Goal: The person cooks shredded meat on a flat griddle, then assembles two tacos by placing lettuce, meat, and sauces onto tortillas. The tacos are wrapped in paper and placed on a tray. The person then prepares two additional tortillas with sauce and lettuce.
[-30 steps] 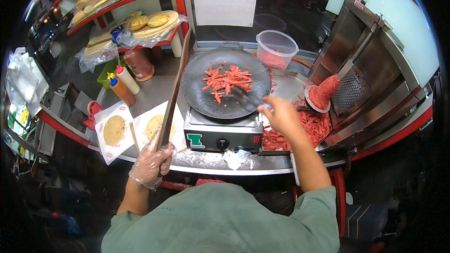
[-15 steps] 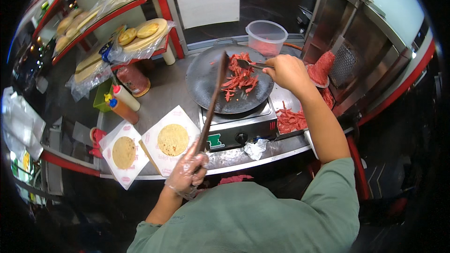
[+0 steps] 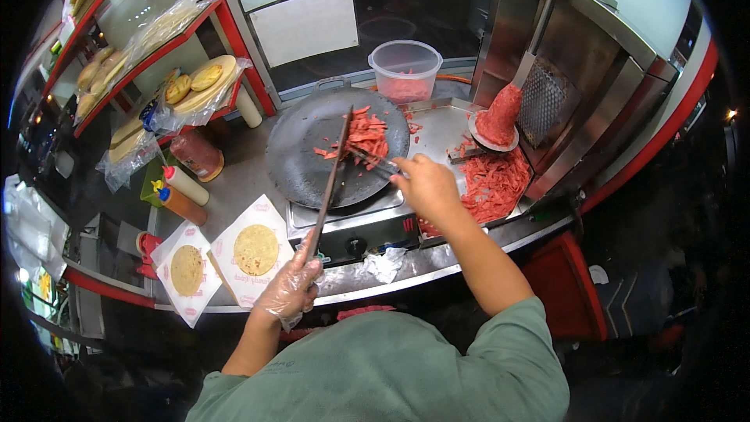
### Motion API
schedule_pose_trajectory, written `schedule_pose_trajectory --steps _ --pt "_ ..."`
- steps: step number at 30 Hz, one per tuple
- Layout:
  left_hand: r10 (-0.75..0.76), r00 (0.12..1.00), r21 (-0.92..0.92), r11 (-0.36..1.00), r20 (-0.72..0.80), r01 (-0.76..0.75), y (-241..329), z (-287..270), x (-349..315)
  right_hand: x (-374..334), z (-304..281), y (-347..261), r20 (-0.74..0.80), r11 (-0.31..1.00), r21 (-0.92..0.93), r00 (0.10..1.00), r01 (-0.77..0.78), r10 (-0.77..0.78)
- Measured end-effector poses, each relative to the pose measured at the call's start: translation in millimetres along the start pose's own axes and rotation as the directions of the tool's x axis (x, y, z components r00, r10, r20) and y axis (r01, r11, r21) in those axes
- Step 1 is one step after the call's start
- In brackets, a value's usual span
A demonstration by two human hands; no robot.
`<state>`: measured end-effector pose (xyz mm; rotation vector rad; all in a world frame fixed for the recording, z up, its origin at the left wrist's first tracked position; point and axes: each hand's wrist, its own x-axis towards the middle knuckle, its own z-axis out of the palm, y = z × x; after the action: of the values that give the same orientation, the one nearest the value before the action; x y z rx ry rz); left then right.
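My left hand [image 3: 289, 289], in a clear plastic glove, is closed round the near end of a long knife [image 3: 331, 180]. Its narrow dark blade slants up across the round black griddle [image 3: 293, 164], its far part beside a heap of red shredded meat [image 3: 367, 134]. My bare right hand [image 3: 428, 187] grips metal tongs [image 3: 375, 159], whose tips reach the near side of the heap. A gas stove [image 3: 344, 230] carries the griddle. Two flatbreads [image 3: 255, 250] [image 3: 187, 270] lie on printed paper sheets left of the stove.
Right of the griddle, a metal tray [image 3: 437, 125] holds loose meat shavings [image 3: 496, 184] beside a meat cone [image 3: 500, 113] on a spit. Behind stands a clear tub [image 3: 405, 70]. Sauce bottles [image 3: 186, 185] [image 3: 180, 203] and a bread shelf [image 3: 211, 90] are at left; crumpled foil [image 3: 383, 266] lies in front.
My view has shifted rightward, showing more of the tray. The knife has turned nearly edge-on. My right hand and the tongs have come lower, from the heap's upper side to its near side.
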<state>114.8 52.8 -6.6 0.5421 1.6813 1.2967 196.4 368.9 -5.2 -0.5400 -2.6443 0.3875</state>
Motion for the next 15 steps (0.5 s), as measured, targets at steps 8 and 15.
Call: schedule_pose_trajectory --steps 8,15 --pt "0.029 0.998 -0.141 0.990 0.056 -0.021 31.4 76.5 44.1 5.2 1.2 131.5 -0.284 0.984 0.180 0.957 -0.010 0.062" --pt "-0.025 0.917 -0.237 0.969 -0.399 -0.077 -3.9 62.1 -7.0 -30.7 -14.7 66.0 -0.253 0.927 0.374 0.964 0.014 0.087"
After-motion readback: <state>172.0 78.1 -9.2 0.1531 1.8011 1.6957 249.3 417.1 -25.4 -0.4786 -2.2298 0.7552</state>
